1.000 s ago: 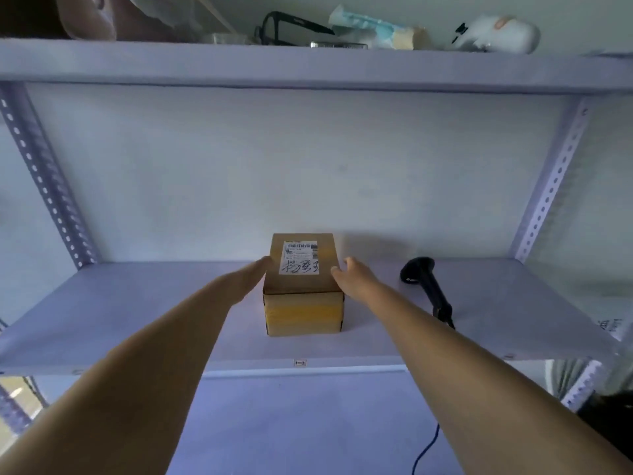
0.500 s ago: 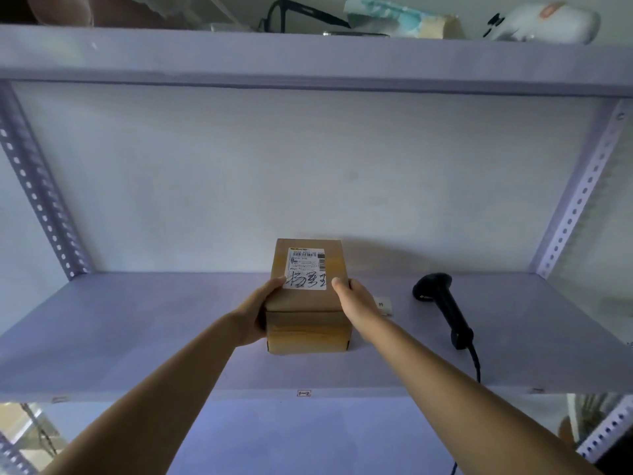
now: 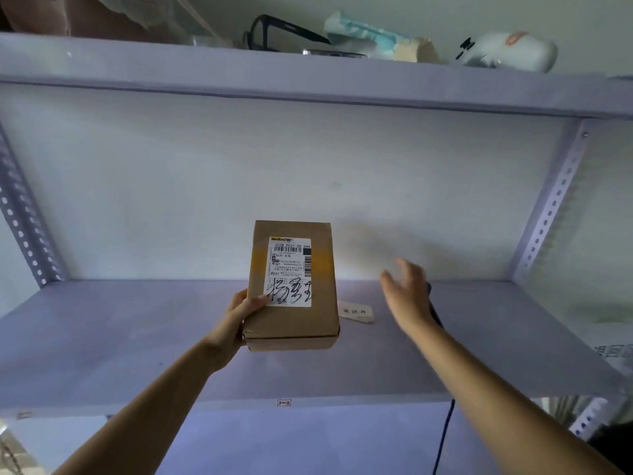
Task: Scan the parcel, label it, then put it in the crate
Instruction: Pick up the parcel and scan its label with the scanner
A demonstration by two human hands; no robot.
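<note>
**Cardboard parcel held up in one hand over the shelf**

Brown cardboard formed the parcel, which the left hand gripped at its lower left corner, thumb pressed onto the top face beside the white shipping label and the other fingers hidden beneath. The box was tilted so that its labelled face looked toward the camera, and it appeared to be lifted clear of the pale violet shelf, above the middle of the board. Barcode print and black handwriting showed on the label.

To the right of the parcel and apart from it, the right hand was spread open with nothing in it, fingers loosely extended and slightly blurred. It hovered over the dark scanner, most of which lay hidden behind the hand and wrist; whether the hand touched it could not be told. A dark cable hung down past the shelf's front edge.

Between the parcel and the right hand a small white slip with printed characters lay flat on the shelf. A tiny tag marked the front edge.
</note>
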